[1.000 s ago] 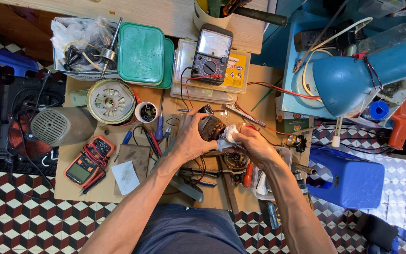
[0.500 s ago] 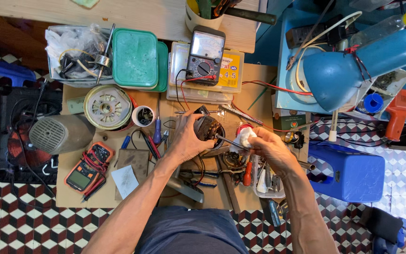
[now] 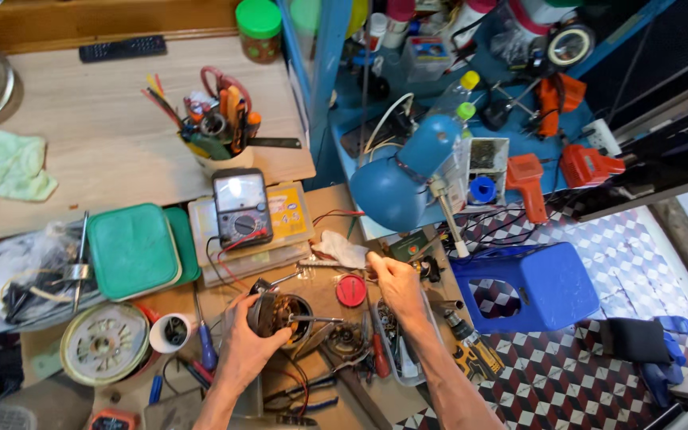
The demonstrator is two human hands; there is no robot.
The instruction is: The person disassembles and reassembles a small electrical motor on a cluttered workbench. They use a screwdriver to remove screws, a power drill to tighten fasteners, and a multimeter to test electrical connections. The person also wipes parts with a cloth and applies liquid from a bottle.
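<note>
Cluttered from edge to edge, the wooden worktop (image 3: pixel 121 151) carries tools, wires and small parts. Left hand (image 3: pixel 250 342): fingers clenched around a small motor (image 3: pixel 280 312), a round metal body with copper windings showing and a thin shaft projecting to the right. It is held low, just above the worktop, at front centre, which keeps the open end facing up for access. Right hand (image 3: pixel 396 283): fingers pinched on the corner of a white rag (image 3: pixel 342 248), crumpled and soft, lying beside a flat red cap (image 3: pixel 351 291). A multimeter (image 3: pixel 241 209) rests on a yellow box behind the motor, its red and black leads trailing forward, within easy reach. A green lidded box (image 3: pixel 131 251) sits to the left. A blue lamp (image 3: pixel 404 179) points down over the work area. A cup (image 3: pixel 218 151) holds pens and cutters upright. A blue plastic stool (image 3: pixel 535 283) stands on the chequered floor at right.
</note>
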